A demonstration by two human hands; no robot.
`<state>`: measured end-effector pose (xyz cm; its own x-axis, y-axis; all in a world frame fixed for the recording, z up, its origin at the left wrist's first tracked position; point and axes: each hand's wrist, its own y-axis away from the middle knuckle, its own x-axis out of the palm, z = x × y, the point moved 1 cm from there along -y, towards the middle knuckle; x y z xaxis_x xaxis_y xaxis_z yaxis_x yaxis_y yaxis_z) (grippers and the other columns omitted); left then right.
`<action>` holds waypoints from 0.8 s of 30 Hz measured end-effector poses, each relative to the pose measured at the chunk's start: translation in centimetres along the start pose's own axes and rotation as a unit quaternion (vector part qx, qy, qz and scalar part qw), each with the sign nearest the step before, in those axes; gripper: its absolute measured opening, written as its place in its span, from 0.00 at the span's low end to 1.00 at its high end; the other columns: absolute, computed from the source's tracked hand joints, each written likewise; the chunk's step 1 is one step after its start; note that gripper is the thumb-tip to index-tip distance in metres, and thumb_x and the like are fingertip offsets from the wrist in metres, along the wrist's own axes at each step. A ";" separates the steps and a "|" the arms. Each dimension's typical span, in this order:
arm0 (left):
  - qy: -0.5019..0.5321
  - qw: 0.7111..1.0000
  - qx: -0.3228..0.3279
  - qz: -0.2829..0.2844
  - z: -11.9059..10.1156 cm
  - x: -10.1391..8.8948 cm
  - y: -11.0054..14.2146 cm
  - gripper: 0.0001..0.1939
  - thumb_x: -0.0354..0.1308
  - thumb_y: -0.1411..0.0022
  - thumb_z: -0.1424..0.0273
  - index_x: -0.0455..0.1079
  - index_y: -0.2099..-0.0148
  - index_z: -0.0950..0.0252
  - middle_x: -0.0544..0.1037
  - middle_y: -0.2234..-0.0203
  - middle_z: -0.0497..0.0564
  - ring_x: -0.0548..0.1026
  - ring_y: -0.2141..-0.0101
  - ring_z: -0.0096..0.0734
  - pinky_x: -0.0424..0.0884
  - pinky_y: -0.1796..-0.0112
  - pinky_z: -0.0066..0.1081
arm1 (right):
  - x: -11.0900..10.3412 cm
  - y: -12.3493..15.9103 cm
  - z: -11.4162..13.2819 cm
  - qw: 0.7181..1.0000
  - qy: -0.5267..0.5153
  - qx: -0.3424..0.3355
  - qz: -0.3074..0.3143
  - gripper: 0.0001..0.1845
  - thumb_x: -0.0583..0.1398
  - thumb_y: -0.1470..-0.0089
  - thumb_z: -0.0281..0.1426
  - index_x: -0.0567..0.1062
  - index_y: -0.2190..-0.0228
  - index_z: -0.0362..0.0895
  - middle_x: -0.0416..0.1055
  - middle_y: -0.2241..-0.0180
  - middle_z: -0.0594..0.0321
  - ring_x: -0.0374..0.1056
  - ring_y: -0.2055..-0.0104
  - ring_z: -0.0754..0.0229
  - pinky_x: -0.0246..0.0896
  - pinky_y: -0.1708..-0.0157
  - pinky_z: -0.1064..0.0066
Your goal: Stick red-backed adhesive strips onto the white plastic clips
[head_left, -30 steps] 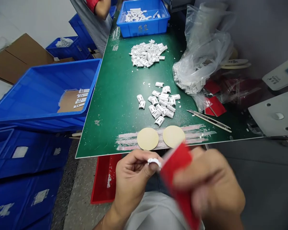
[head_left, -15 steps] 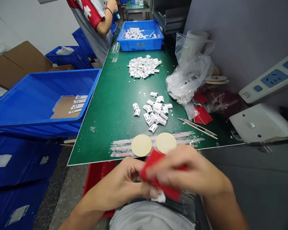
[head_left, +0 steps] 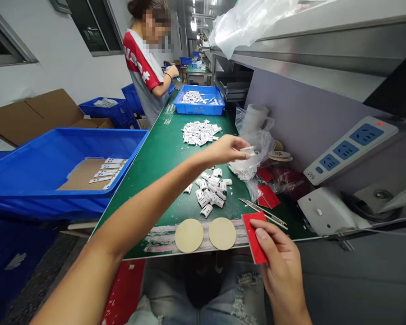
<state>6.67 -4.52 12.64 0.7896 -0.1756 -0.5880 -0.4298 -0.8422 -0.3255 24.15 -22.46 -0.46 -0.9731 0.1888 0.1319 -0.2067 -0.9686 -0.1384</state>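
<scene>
Left hand (head_left: 227,151) has swung out across the table (head_left: 155,153) and the view has tipped upward, while the right hand (head_left: 280,257) sits low over the torn jeans (head_left: 246,293). Right hand is mostly closed, thumb pressed on a red rectangular pad (head_left: 248,230) and fingers behind it, so the pad stands upright just off the table edge. Left hand is nearly shut, its fingertips pinching a small white part (head_left: 246,149) above a clear plastic bag (head_left: 253,144) holding more white pieces.

That small part could slip from so light a pinch and vanish among the bag's folds. The left forearm (head_left: 149,203) passes close above a loose pile of white parts (head_left: 209,192), so a low sweep could scatter them. Two round tan discs (head_left: 188,235) sit near the edge, and a slim metal tool (head_left: 262,212), perhaps a craft knife, lies just beyond the red pad, a risk to a careless right hand.

Left of the table, a blue crate (head_left: 54,149) holds a cardboard sheet (head_left: 84,174) with white strips (head_left: 106,169) on it. Farther along, a blue tray (head_left: 199,110) holds white parts (head_left: 194,97), beyond a second pile (head_left: 199,133), while a co-worker (head_left: 145,76) works at the far end
</scene>
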 end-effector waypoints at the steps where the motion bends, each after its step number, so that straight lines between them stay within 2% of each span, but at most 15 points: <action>1: -0.023 1.000 -0.005 -0.014 0.9 -0.4 -1.9 0.12 0.72 0.48 0.69 0.80 0.60 0.66 0.83 0.66 0.57 0.80 0.68 0.36 0.77 0.64 0.35 | 0.0 0.4 0.1 1.000 -0.002 0.014 0.009 0.17 0.68 0.48 0.38 0.83 0.58 0.44 0.82 0.60 0.54 0.79 0.60 0.54 0.74 0.62 0.70; 3: -0.065 0.997 -0.021 -0.036 3.0 -1.7 -3.8 0.18 0.70 0.47 0.71 0.78 0.53 0.67 0.82 0.57 0.60 0.80 0.60 0.39 0.75 0.56 0.38 | 0.2 1.1 0.5 0.999 -0.010 0.051 -0.014 0.15 0.68 0.48 0.40 0.84 0.60 0.45 0.82 0.60 0.55 0.79 0.60 0.54 0.73 0.61 0.70; 5: -0.113 0.992 -0.038 -0.049 5.2 -3.5 -2.9 0.20 0.67 0.44 0.72 0.76 0.48 0.65 0.81 0.52 0.59 0.78 0.54 0.41 0.72 0.49 0.40 | 0.2 1.5 1.0 0.992 -0.036 0.108 -0.052 0.15 0.69 0.49 0.42 0.84 0.62 0.47 0.82 0.59 0.55 0.78 0.57 0.53 0.73 0.61 0.71; 7: -0.158 0.985 -0.056 -0.038 7.4 -5.2 0.1 0.19 0.63 0.42 0.73 0.75 0.47 0.62 0.81 0.52 0.56 0.78 0.52 0.41 0.69 0.47 0.39 | 0.1 1.9 1.0 0.979 -0.084 0.170 -0.071 0.18 0.72 0.54 0.43 0.83 0.61 0.49 0.81 0.55 0.56 0.77 0.55 0.52 0.72 0.64 0.73; 9: -0.192 0.979 -0.070 -0.003 9.3 -6.0 4.1 0.17 0.61 0.42 0.74 0.77 0.49 0.59 0.82 0.56 0.52 0.78 0.55 0.39 0.70 0.48 0.37 | 0.0 2.2 0.4 0.966 -0.124 0.219 -0.067 0.22 0.73 0.56 0.43 0.82 0.58 0.50 0.79 0.52 0.56 0.76 0.56 0.53 0.71 0.69 0.76; 12: -0.223 0.971 -0.076 0.044 11.6 -5.5 9.7 0.14 0.60 0.42 0.75 0.79 0.54 0.56 0.83 0.58 0.49 0.78 0.57 0.36 0.71 0.50 0.33 | 0.3 2.8 -0.9 0.954 -0.155 0.255 -0.032 0.23 0.72 0.53 0.42 0.80 0.55 0.51 0.75 0.47 0.59 0.75 0.55 0.57 0.71 0.66 0.78; 15: -0.231 0.969 -0.080 0.047 13.2 -4.3 13.3 0.11 0.59 0.39 0.72 0.79 0.56 0.58 0.82 0.59 0.52 0.77 0.55 0.37 0.70 0.50 0.33 | 1.4 3.1 -1.5 0.948 -0.172 0.267 0.024 0.21 0.71 0.51 0.40 0.79 0.55 0.50 0.74 0.47 0.59 0.73 0.57 0.60 0.70 0.63 0.78; 18: -0.220 0.971 -0.095 0.005 13.7 -3.9 15.4 0.09 0.57 0.36 0.69 0.78 0.58 0.62 0.80 0.61 0.56 0.77 0.55 0.40 0.70 0.49 0.37 | 2.9 3.2 -1.2 0.949 -0.175 0.260 0.038 0.19 0.70 0.49 0.41 0.80 0.56 0.48 0.76 0.52 0.59 0.67 0.70 0.70 0.65 0.73 0.83; 20: -0.200 0.973 -0.111 -0.040 13.1 -3.7 16.6 0.11 0.54 0.34 0.70 0.77 0.57 0.63 0.80 0.61 0.56 0.77 0.56 0.40 0.71 0.50 0.38 | 4.0 3.2 -1.2 0.950 -0.184 0.252 0.028 0.19 0.70 0.48 0.41 0.81 0.55 0.49 0.75 0.53 0.60 0.59 0.76 0.74 0.58 0.79 0.86; 22: -0.168 0.974 -0.127 -0.087 11.5 -3.0 17.9 0.13 0.50 0.32 0.70 0.76 0.54 0.63 0.80 0.60 0.55 0.78 0.59 0.37 0.73 0.54 0.36 | 5.0 3.5 -1.4 0.947 -0.205 0.247 0.021 0.18 0.69 0.47 0.40 0.81 0.55 0.50 0.75 0.56 0.61 0.56 0.77 0.76 0.54 0.81 0.86; 24: -0.130 0.975 -0.137 -0.119 9.0 -1.5 19.3 0.14 0.49 0.30 0.69 0.74 0.51 0.64 0.80 0.59 0.54 0.79 0.62 0.34 0.75 0.60 0.31 | 6.1 4.1 -1.7 0.939 -0.242 0.239 0.049 0.17 0.70 0.47 0.39 0.81 0.55 0.50 0.75 0.64 0.63 0.56 0.78 0.75 0.52 0.81 0.86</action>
<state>-6.75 -15.93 0.51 0.7003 0.1467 -0.6986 -0.0864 -0.9541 -0.2869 17.19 -24.99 -1.90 -0.8015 0.1119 0.5874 0.0623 -0.9614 0.2682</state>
